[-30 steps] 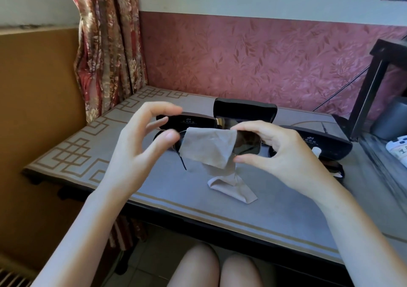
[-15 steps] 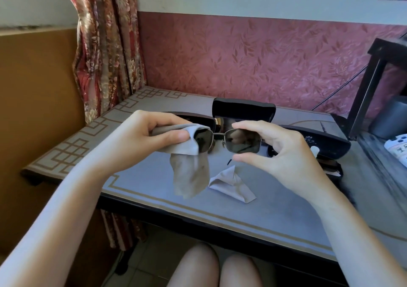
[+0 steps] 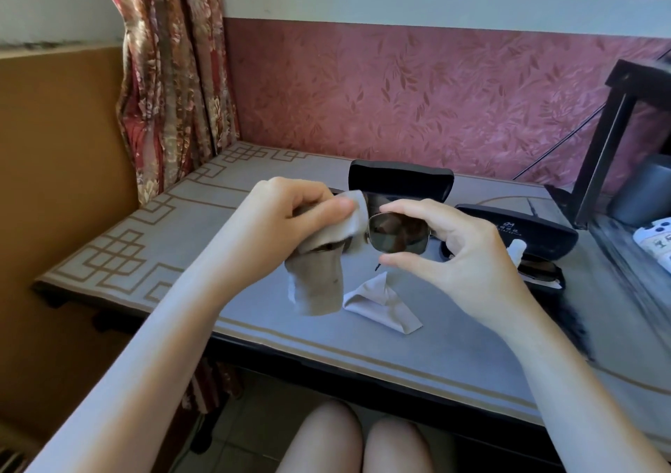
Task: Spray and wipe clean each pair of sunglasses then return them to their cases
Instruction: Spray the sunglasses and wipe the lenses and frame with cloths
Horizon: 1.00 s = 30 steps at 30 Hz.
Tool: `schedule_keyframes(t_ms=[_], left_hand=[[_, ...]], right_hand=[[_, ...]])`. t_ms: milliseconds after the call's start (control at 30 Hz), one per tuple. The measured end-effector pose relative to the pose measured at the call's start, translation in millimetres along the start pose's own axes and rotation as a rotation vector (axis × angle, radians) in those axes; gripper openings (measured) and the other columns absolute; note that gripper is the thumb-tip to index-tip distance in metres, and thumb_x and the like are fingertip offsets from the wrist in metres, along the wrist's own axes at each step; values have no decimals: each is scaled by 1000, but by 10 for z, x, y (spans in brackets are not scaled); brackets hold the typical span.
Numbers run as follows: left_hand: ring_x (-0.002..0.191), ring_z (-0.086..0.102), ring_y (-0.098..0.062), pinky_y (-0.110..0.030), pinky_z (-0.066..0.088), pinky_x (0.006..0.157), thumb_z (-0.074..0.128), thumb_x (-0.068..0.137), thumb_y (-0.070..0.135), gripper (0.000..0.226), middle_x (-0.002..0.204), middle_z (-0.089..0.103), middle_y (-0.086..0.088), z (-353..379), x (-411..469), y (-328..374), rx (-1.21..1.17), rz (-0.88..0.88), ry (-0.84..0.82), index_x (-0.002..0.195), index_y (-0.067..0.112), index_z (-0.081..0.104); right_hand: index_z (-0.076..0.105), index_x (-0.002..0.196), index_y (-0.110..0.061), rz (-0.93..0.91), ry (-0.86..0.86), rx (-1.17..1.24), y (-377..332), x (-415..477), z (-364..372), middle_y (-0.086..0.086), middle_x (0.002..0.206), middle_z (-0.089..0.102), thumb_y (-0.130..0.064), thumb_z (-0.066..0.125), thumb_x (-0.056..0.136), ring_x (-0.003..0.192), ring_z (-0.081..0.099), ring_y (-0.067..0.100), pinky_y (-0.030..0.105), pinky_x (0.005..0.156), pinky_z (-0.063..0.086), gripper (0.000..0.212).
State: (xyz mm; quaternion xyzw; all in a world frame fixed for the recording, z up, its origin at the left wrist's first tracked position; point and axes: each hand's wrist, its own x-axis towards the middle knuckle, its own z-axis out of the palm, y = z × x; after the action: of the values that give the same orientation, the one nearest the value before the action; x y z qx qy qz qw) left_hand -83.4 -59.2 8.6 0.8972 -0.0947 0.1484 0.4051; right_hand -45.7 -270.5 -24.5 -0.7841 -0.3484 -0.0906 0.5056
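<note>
Right now the sunglasses [image 3: 397,233] are held up above the table [image 3: 181,247], between the two hands and just in front of the open case [image 3: 399,182]. Their long axis runs side to side, nearly level, so one lens falls to each hand. The left hand [image 3: 290,215] has the grey cloth [image 3: 319,284] wrapped over the lens on its side, thumb pressed onto the cloth and fingers curled round it, pinching lens and cloth together; the loose tail of the cloth hangs below the fist. The right hand [image 3: 461,254] steadies the other end, forefinger on the top rim and thumb under the bottom rim of the bare dark lens, the other fingers loosely curled behind (the temple arms are mostly hidden, so I cannot tell whether they are folded). What the coming move turns on, as I judge it, is that the bare lens lies directly to the right of the cloth-wrapped fingers, on the same frame line: the left hand, carrying the cloth, is the nearer one and need only slide rightward past the bridge while the right hand shifts its pinch outward. A second cloth [image 3: 381,302] lies crumpled on the table below, and a closed case [image 3: 519,233], a small white spray bottle [image 3: 513,251] and a second pair [image 3: 537,273] sit off to the right, well apart from the work
</note>
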Motion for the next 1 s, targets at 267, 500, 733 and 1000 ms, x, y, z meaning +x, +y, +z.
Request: schedule_keyframes(t_ms=[267, 500, 733, 1000], left_hand=[[62, 57, -10, -14, 43, 57, 68, 82, 27, 20, 72, 64, -4, -75, -35, -78, -199, -57, -208, 90, 9, 69], [56, 56, 1, -13, 43, 51, 79, 70, 32, 17, 65, 66, 6, 2, 14, -19, -127, -24, -61, 75, 19, 69], [42, 32, -6, -17, 26, 44, 61, 83, 46, 43, 44, 42, 5, 81, 30, 14, -123, -19, 77, 50, 20, 54], [55, 56, 6, -5, 40, 53, 66, 79, 19, 13, 61, 66, 17, -54, -28, -81, -412, -37, -8, 91, 18, 71]], right_hand=[[67, 111, -35, 15, -16, 13, 33, -3, -39, -17, 110, 69, -21, 81, 72, 114, 60, 3, 23, 106, 41, 44], [66, 111, -32, -45, 11, 19, 32, 7, -22, -11, 103, 68, -18, 81, 73, 104, 62, 11, 24, 97, 45, 43], [64, 112, -37, -13, 13, 36, 8, 9, -7, -15, 110, 68, -33, 76, 71, 111, 60, 4, 21, 101, 42, 43], [66, 109, -45, -12, 46, -8, 52, 8, -86, -10, 106, 68, -33, 81, 73, 107, 63, 15, 54, 104, 38, 41]])
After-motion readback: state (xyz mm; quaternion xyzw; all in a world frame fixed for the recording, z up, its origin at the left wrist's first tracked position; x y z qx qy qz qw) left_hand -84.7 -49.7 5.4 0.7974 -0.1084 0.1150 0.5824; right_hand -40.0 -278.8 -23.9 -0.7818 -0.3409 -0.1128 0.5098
